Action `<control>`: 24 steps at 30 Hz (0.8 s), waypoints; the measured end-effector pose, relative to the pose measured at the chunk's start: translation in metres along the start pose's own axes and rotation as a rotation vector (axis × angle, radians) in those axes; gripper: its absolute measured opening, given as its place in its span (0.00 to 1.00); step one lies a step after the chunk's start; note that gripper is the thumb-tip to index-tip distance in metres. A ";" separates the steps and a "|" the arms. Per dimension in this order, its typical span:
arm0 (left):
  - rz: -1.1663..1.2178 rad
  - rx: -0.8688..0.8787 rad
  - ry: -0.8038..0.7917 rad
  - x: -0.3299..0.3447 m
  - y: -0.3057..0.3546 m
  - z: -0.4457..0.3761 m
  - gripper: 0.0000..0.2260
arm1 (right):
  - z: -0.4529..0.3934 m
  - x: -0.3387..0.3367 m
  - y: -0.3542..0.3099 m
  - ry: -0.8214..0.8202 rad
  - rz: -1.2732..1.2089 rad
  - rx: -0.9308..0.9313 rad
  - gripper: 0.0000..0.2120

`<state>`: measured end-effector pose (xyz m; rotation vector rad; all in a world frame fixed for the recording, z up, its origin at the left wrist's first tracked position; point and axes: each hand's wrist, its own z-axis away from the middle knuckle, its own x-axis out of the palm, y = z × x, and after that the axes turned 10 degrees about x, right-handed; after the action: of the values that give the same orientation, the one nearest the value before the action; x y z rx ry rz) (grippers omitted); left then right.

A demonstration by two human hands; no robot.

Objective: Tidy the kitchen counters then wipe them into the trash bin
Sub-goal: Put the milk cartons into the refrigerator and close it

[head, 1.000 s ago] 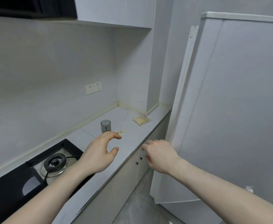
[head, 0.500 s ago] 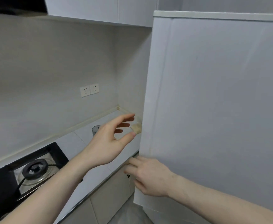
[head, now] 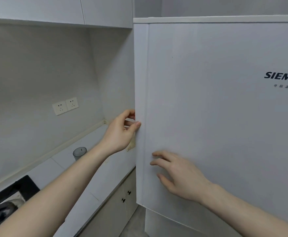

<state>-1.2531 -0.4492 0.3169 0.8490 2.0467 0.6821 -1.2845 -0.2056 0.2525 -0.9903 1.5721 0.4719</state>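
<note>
My left hand (head: pixel 121 132) grips the fridge door (head: pixel 216 117) by its edge, close above the counter (head: pixel 95 182). My right hand (head: pixel 179 175) rests open and flat on the door's front.

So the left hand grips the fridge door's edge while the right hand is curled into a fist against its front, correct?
Not quite. The head view shows the right hand laid open, fingers spread flat on the fridge door. The left hand does grip the door's edge.
</note>
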 end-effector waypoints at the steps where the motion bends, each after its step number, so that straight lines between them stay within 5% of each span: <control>1: 0.002 0.007 -0.011 0.002 -0.005 -0.010 0.08 | -0.003 -0.001 0.005 0.015 0.001 0.024 0.17; 13: -0.015 0.093 -0.011 0.033 -0.049 -0.070 0.12 | -0.036 0.005 0.035 0.114 0.006 0.229 0.17; 24: -0.364 0.489 -0.431 0.039 -0.076 -0.048 0.34 | -0.028 0.004 0.060 0.208 -0.009 0.399 0.23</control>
<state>-1.3357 -0.4755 0.2705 0.7730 1.9097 -0.2017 -1.3496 -0.1949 0.2427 -0.7548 1.7597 0.0411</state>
